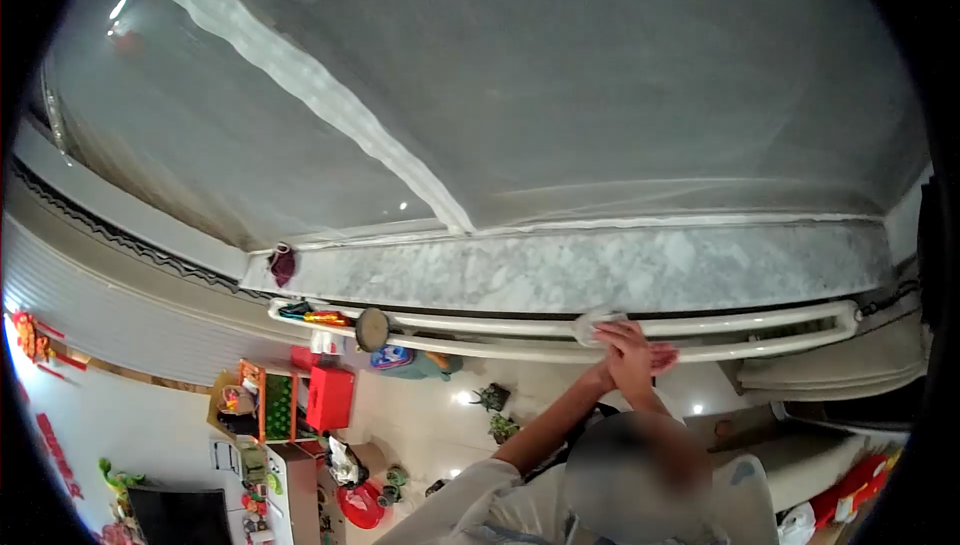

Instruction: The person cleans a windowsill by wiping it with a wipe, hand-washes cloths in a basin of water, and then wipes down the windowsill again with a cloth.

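Observation:
My left hand [662,356] and my right hand [627,343] overlap at the white radiator pipe [720,325] in front of the window sill. My left hand's fingers stretch to the right and look open. My right hand crosses over it, its fingers extended toward the upper left. Those fingertips lie against or just in front of a crumpled white cloth [592,327] on the pipe. Whether they press on the cloth I cannot tell. Part of my left hand is hidden behind the right.
A marbled sill [560,270] runs below a film-covered window [640,85]. A dark red cloth [283,263] lies at its left end. A round tan object [372,329] sits on the pipe. Potted plants [491,397] and a red box [330,398] stand on the floor. A sofa [830,365] is at right.

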A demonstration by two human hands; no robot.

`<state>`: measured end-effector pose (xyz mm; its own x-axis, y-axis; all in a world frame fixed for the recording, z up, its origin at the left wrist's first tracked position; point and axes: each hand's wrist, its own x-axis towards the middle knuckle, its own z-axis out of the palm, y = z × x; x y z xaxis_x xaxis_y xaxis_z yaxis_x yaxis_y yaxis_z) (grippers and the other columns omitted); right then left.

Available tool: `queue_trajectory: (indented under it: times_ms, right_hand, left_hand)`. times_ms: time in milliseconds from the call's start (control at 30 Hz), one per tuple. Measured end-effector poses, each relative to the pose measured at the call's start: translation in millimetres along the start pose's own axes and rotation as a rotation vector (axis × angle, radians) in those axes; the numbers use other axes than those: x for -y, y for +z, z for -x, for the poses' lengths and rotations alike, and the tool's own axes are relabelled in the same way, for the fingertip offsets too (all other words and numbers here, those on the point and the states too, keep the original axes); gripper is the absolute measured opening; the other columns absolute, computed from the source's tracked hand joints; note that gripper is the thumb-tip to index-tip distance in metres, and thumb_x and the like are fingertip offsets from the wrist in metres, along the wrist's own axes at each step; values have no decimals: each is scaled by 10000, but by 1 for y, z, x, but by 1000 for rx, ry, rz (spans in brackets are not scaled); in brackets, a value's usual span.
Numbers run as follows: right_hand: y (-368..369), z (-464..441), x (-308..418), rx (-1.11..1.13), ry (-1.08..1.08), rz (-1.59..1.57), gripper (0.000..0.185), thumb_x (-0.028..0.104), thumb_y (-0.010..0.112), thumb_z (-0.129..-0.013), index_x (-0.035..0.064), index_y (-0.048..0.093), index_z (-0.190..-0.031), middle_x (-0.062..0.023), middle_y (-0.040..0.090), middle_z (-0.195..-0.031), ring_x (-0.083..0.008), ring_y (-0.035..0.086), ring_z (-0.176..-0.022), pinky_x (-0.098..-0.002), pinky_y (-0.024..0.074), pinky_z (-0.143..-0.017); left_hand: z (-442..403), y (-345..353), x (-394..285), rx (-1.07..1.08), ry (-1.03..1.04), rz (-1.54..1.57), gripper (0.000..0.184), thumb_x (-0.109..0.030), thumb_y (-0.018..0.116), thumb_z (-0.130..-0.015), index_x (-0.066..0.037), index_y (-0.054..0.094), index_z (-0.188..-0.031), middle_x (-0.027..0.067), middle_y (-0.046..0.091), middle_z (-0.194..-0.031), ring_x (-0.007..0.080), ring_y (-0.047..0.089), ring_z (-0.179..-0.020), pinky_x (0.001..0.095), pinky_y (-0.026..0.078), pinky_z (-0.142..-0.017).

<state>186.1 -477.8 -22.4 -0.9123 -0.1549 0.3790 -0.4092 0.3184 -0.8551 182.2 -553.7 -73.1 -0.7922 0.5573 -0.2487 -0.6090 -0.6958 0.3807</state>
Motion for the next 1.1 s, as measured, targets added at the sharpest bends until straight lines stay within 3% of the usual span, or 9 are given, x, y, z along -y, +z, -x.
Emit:
queue_trajectory:
  times_ms: [100,267,367,433,567,600,700,833,1100]
  right_hand:
    - [-30,-8,21,-24,36,19,325,-112,504,-605,57,651,-841,-63,619,-966,-258,523,-937,-349,425,-823]
    - [-99,-62,22,-236,-16,254,339,-105,477,-668,68,627,-918,-83,601,-996,-272,520,-938,-340,429,-811]
    - [-107,-89,-34,-201,22,257,384,-90,476,-695,73,576,-1028,-118,573,-1024,-303,500,-969,-355,419,-838]
    - [-96,-93,-64,-77,153,234,404,-69,483,-697,69,547,-1071,-143,552,-1047,-311,485,-993,-360,406,-864]
    - [-69,-93,-61,-135,66,173,400,-79,500,-664,56,553,-1037,-143,548,-1051,-322,484,-977,-366,406,-851]
    - [-60,-90,-63,-90,18,157,393,-71,484,-679,56,553,-1044,-147,544,-1043,-320,481,-978,-366,399,-860]
    - [-38,-84,-57,-14,-74,111,349,-34,472,-708,44,553,-1038,-151,539,-997,-321,480,-953,-365,394,-854]
    - [-3,-62,-50,213,-13,-59,247,62,479,-754,20,559,-983,-144,513,-908,-312,473,-906,-363,392,-808]
    - [-35,-69,-46,211,-83,-97,259,-29,501,-711,61,588,-937,-113,507,-991,-304,456,-971,-359,382,-847]
  left_hand:
    - [-9,16,10,27,-57,-115,377,-185,466,-826,-7,444,-1158,150,489,-1152,253,459,-1090,366,346,-959]
    - [-33,59,10,101,-122,-751,393,-168,486,-809,4,446,-1160,171,488,-1156,263,452,-1102,375,332,-977]
    - [-54,52,16,78,-320,165,368,-162,488,-807,28,460,-1120,135,536,-1081,260,490,-1046,390,364,-948]
    - [-57,42,17,84,-239,65,370,-181,451,-835,24,449,-1143,132,521,-1124,244,485,-1067,371,371,-944]
    - [-55,23,17,257,38,67,459,-295,481,-849,54,426,-1142,151,489,-1162,271,465,-1086,397,353,-956]
    - [-51,26,12,-104,-45,-154,481,-350,451,-864,37,431,-1149,145,468,-1195,270,453,-1104,393,351,-956]
    - [-51,38,5,-145,-108,41,370,-232,294,-912,5,439,-1156,132,512,-1150,243,494,-1066,360,394,-919]
    - [-37,37,1,-76,-32,78,371,-237,273,-910,-17,444,-1155,122,512,-1155,240,501,-1053,368,411,-894]
    - [-21,14,-14,181,72,246,366,-222,280,-904,-15,437,-1163,125,508,-1161,244,497,-1060,373,415,-889]
